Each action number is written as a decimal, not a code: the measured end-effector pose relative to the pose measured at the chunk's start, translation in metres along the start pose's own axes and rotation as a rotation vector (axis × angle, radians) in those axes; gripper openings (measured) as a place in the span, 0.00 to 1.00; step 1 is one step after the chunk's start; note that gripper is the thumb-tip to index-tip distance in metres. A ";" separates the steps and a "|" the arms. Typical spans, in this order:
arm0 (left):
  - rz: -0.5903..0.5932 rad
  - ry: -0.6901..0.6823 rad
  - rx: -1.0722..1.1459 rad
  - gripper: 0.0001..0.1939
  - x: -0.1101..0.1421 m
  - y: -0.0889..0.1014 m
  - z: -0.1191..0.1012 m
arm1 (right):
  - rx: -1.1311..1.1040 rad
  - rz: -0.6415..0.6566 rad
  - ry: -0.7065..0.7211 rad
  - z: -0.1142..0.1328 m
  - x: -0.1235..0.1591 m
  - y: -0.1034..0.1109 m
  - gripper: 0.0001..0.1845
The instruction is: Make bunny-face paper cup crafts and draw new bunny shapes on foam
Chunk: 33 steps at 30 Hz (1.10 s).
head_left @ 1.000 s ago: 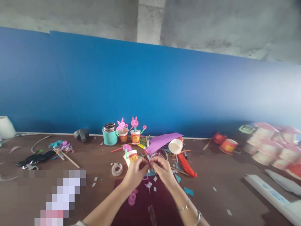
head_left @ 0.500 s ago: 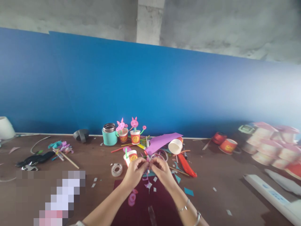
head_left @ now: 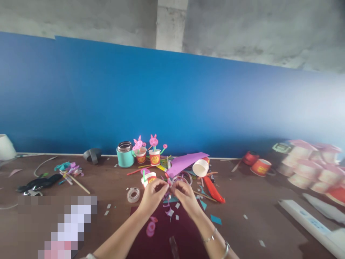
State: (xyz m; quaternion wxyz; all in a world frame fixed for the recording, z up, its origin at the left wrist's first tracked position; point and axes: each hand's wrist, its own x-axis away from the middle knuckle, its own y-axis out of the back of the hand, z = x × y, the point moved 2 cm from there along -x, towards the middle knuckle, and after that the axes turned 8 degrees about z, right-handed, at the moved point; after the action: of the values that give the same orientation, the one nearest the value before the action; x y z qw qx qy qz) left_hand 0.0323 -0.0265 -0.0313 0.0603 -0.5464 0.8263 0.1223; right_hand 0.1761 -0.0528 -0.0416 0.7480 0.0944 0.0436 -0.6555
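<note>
My left hand (head_left: 154, 194) and my right hand (head_left: 185, 195) are close together over the middle of the table, thumb and finger pinched on each. The fingertips face each other with a narrow gap. Whatever they hold is too small to make out. Just behind my left hand stands a red and white paper cup (head_left: 148, 178) with a green straw (head_left: 144, 176); a pink-purple round piece (head_left: 145, 171) shows behind it. Below my hands, pink paper rounds (head_left: 151, 228) and white scraps (head_left: 177, 217) lie on a dark red mat (head_left: 161, 241).
Two cups with pink animal heads (head_left: 153, 140) stand beside a teal jar (head_left: 125, 158). A tape roll (head_left: 133, 195) lies left of my hands. Purple paper (head_left: 185, 162), a tipped cup (head_left: 200, 168) and a red pouch (head_left: 214, 189) lie behind and right. A power strip (head_left: 307, 219) is far right.
My fingertips have drawn slightly apart. The pink face above the nearest cup has shifted, and the green straw now shows in front of a pink-purple round piece.
</note>
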 end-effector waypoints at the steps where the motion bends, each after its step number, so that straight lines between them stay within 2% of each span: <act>1: 0.009 0.006 0.009 0.09 0.000 -0.001 0.000 | -0.003 0.007 0.000 0.000 0.000 0.000 0.11; 5: 0.005 -0.028 -0.046 0.09 0.001 -0.002 -0.002 | 0.024 -0.007 -0.015 -0.002 -0.002 -0.001 0.12; 9: -0.073 -0.099 -0.219 0.10 0.003 0.000 -0.004 | 0.084 -0.152 0.015 0.000 -0.002 -0.002 0.16; 11: -0.108 -0.141 -0.293 0.10 0.004 0.001 -0.004 | 0.157 -0.208 0.041 0.003 0.000 -0.003 0.14; 14: -0.113 -0.189 -0.352 0.10 0.006 -0.001 -0.003 | 0.252 -0.174 0.045 0.005 0.002 -0.008 0.12; 18: -0.079 -0.211 -0.366 0.09 0.007 -0.003 -0.002 | 0.266 -0.148 0.019 0.003 0.002 -0.013 0.11; 33: -0.026 -0.240 -0.342 0.08 0.008 -0.006 -0.002 | 0.082 -0.083 -0.011 -0.001 0.001 -0.012 0.13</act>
State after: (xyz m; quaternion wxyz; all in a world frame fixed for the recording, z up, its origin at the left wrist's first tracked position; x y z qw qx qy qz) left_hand 0.0346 -0.0361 -0.0322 0.0661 -0.5407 0.7733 0.3244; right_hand 0.1642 -0.0546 -0.0436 0.7159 0.1194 0.0163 -0.6877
